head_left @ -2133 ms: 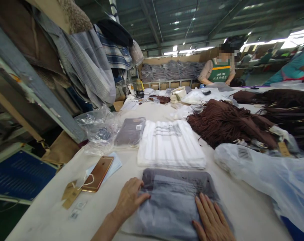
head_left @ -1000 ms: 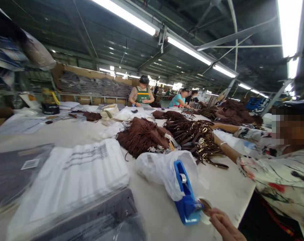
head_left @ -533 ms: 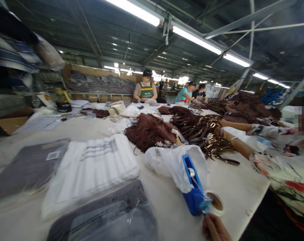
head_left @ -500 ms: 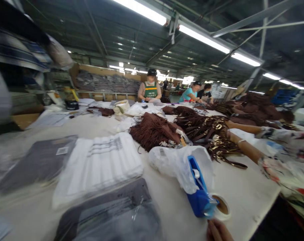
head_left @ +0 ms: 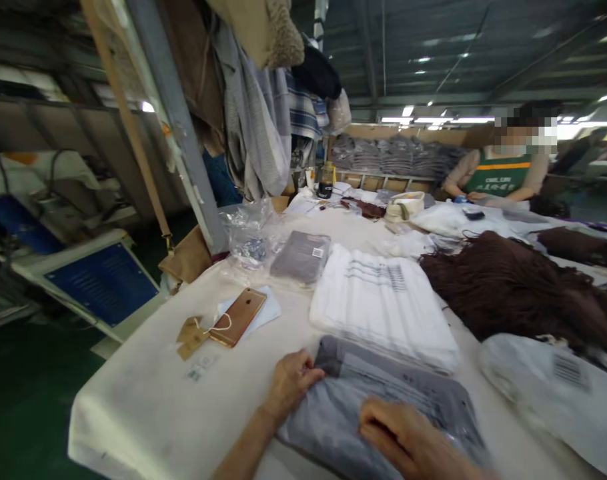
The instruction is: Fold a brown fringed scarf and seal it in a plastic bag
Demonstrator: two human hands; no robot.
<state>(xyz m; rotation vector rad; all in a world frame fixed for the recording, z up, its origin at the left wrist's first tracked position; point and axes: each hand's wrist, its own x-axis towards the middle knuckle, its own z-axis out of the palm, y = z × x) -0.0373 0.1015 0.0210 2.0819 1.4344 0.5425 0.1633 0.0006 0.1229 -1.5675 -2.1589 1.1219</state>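
Observation:
In front of me lies a clear plastic bag (head_left: 333, 420) with folded grey fabric inside, printed with dark text. My left hand (head_left: 294, 381) is closed on the bag's left edge, thumb and fingertips pressed together on the plastic. Above the bag's middle, my right hand (head_left: 401, 430) has its fingers curled in; whatever they hold, if anything, is hidden. Just beyond the bag sits a stack of white packages (head_left: 378, 307) with dark stripes and print. Behind its left side is a smaller grey bagged package (head_left: 298, 257) with a barcode label.
A gold phone (head_left: 239, 317) and a brown cardboard tag (head_left: 191, 338) on white cord lie to the left. Brown fringed material (head_left: 508, 287) and a white plastic bag (head_left: 548, 380) are on the right. Garments hang from a metal post (head_left: 183, 127). Across the table is a person (head_left: 503, 173).
My view has swung left, away from the tape dispenser. My right hand has moved from the dispenser to above the grey bag. My left hand has come into view on the bag's edge.

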